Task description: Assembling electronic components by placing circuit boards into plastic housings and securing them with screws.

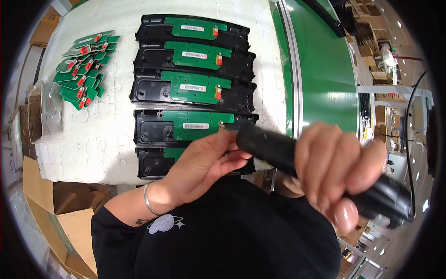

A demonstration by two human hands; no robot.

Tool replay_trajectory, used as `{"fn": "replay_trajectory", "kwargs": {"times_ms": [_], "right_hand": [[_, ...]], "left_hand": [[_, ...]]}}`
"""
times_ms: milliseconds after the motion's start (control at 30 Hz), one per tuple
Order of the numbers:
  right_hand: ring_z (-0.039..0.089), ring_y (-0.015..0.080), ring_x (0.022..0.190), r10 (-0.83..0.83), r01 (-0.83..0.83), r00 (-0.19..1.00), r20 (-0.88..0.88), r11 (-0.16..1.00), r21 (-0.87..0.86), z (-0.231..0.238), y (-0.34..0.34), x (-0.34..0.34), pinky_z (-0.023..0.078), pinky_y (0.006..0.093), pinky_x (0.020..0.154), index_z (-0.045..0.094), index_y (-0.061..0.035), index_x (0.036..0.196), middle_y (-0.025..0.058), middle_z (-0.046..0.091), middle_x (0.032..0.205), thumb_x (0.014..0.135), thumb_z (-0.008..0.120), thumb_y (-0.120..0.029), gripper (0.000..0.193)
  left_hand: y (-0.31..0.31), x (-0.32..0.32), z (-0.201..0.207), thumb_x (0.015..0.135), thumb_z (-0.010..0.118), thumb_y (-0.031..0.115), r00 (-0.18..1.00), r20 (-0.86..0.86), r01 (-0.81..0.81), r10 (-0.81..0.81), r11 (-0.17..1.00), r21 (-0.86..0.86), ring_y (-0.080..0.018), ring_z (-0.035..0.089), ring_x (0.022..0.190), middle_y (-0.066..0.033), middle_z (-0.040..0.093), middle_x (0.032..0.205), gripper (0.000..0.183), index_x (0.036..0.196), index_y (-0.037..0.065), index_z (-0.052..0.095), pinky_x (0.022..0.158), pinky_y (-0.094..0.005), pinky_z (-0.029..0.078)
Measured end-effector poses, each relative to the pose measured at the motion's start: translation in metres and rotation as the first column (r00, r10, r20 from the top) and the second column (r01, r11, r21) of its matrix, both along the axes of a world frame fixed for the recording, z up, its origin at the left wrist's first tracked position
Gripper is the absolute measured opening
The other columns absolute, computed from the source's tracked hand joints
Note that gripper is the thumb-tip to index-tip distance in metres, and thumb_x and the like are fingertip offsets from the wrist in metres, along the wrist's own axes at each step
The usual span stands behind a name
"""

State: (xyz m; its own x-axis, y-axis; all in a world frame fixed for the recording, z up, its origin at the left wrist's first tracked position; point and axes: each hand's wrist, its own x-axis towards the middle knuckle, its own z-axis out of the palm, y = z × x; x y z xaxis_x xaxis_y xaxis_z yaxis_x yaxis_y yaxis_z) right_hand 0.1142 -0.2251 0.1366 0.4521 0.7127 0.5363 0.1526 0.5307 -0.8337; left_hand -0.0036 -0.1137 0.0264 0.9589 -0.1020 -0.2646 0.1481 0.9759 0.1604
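My right hand [337, 169] is wrapped round a black, corded electric screwdriver [269, 146], held sideways with its front end toward the panels. Close to that end, my left hand [197, 160] has thumb and forefinger pinched together. What they hold, if anything, is hidden. Both are at the right end of a green circuit board [176, 125], which lies in a black plastic panel [148, 128], next to a small connector [221, 125]. My left forearm and hand partly cover the nearest panel [153, 165], which also carries a green board.
Beyond lie three more black panels with boards, such as this panel [155, 88]. A pile of green circuit boards [83, 69] with red connectors sits left on the white table [107, 139]. Cardboard boxes [74, 200] stand lower left; a green surface [325, 69] extends right.
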Motion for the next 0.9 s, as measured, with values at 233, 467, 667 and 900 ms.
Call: {"fn": "replay_trajectory", "kwargs": {"times_ms": [233, 467, 667, 900], "right_hand": [[0.035, 0.0106, 0.044, -0.31, 0.297, 0.943, -0.118, 0.948, -0.116, -0.049, 0.009, 0.013, 0.032, 0.0269, 0.049, 0.045, -0.0023, 0.09, 0.0003, 0.037, 0.053, 0.068, 0.049, -0.014, 0.025], [0.036, 0.0109, 0.045, -0.285, 0.27, 0.95, -0.128, 0.955, -0.127, -0.059, 0.005, 0.021, 0.033, 0.0272, 0.05, 0.046, -0.0022, 0.09, 0.0011, 0.038, 0.054, 0.068, 0.048, -0.012, 0.024], [0.036, 0.0111, 0.045, -0.297, 0.274, 0.948, -0.117, 0.945, -0.178, -0.058, 0.009, 0.019, 0.033, 0.027, 0.049, 0.045, -0.0021, 0.088, 0.0018, 0.039, 0.054, 0.067, 0.049, -0.011, 0.023], [0.035, 0.0114, 0.045, -0.236, 0.213, 0.963, -0.127, 0.962, -0.174, -0.06, 0.015, 0.016, 0.032, 0.0264, 0.047, 0.044, 0.0, 0.086, 0.0035, 0.04, 0.055, 0.067, 0.046, -0.007, 0.021]], "left_hand": [[0.008, -0.011, -0.004, 0.096, 0.033, 0.018, 0.968, -0.188, 0.188, -0.164, 0.975, 0.116, -0.0303, 0.054, 0.105, -0.0242, 0.052, 0.113, 0.037, 0.12, -0.009, 0.04, 0.09, -0.0329, 0.046], [0.02, -0.016, -0.015, 0.097, 0.034, 0.018, 0.983, -0.095, 0.176, -0.155, 0.947, 0.269, -0.0174, 0.06, 0.08, -0.0149, 0.059, 0.091, 0.023, 0.104, -0.001, 0.045, 0.065, -0.0215, 0.047], [0.025, -0.013, -0.008, 0.096, 0.039, 0.018, 0.973, -0.179, 0.209, -0.143, 0.874, 0.438, -0.0153, 0.06, 0.074, -0.0122, 0.061, 0.088, 0.025, 0.107, -0.002, 0.049, 0.063, -0.0191, 0.047], [0.027, -0.008, 0.002, 0.096, 0.037, 0.018, 0.979, -0.188, 0.12, -0.074, 0.963, 0.243, -0.0195, 0.06, 0.085, -0.0171, 0.058, 0.104, 0.03, 0.114, -0.004, 0.047, 0.076, -0.0266, 0.05]]}}
